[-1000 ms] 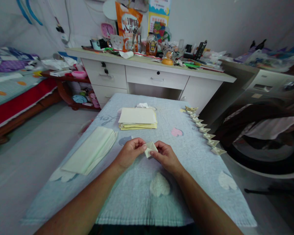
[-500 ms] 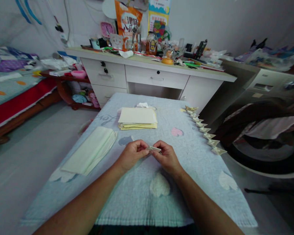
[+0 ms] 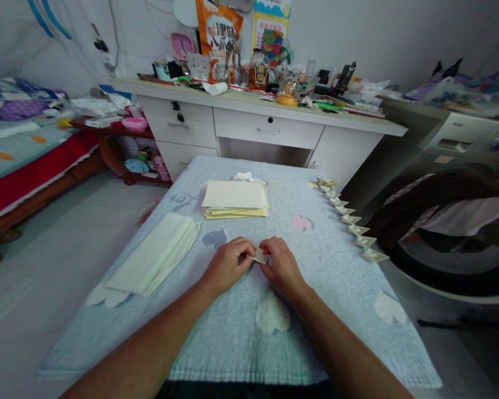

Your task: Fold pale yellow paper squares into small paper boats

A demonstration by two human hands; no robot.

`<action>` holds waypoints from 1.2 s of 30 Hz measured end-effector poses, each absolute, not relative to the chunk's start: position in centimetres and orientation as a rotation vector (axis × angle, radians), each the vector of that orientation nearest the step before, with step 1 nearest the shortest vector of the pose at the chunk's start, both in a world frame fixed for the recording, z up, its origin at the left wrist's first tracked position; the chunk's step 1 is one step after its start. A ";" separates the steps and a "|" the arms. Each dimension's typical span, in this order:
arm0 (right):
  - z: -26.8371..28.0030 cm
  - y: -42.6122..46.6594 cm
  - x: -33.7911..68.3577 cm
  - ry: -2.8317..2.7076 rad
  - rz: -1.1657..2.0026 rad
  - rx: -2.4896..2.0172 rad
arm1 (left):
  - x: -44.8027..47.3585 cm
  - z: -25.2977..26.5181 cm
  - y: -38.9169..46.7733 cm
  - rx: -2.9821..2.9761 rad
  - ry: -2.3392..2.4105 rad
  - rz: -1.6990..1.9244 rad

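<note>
A small folded piece of pale paper is pinched between my two hands above the middle of the cloth-covered table. My left hand grips its left end, while the fingers of my right hand close on its right side. Beyond my hands lies a stack of cream and yellow paper sheets. Left of my left arm is a pile of pale green paper. Several folded paper boats stand in a row along the table's right edge, with a patterned one at the far end.
Behind the table is a white desk crowded with a jar, an orange bag and a pink clock. A washing machine with cloth hanging from its door stands at the right. A bed is at the left.
The folded paper has tilted between my fingers and shows a broader face. My right fingers have shifted on it. The whole view has moved slightly.
</note>
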State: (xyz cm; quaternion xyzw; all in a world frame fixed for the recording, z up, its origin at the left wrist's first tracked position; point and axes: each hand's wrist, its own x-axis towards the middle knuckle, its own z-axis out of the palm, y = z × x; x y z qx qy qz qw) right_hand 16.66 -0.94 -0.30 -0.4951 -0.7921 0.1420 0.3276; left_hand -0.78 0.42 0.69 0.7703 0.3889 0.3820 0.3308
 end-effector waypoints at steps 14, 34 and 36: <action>-0.2 -1.1 17.2 -2.222 0.493 -1.279 | -1.9 0.5 0.3 2.395 1.164 0.745; -0.6 -0.8 17.4 -2.257 0.505 -1.278 | -1.8 0.6 -0.4 2.543 1.141 0.535; -0.5 -0.8 17.4 -2.263 0.504 -1.277 | -1.6 0.6 -0.4 2.533 1.154 0.536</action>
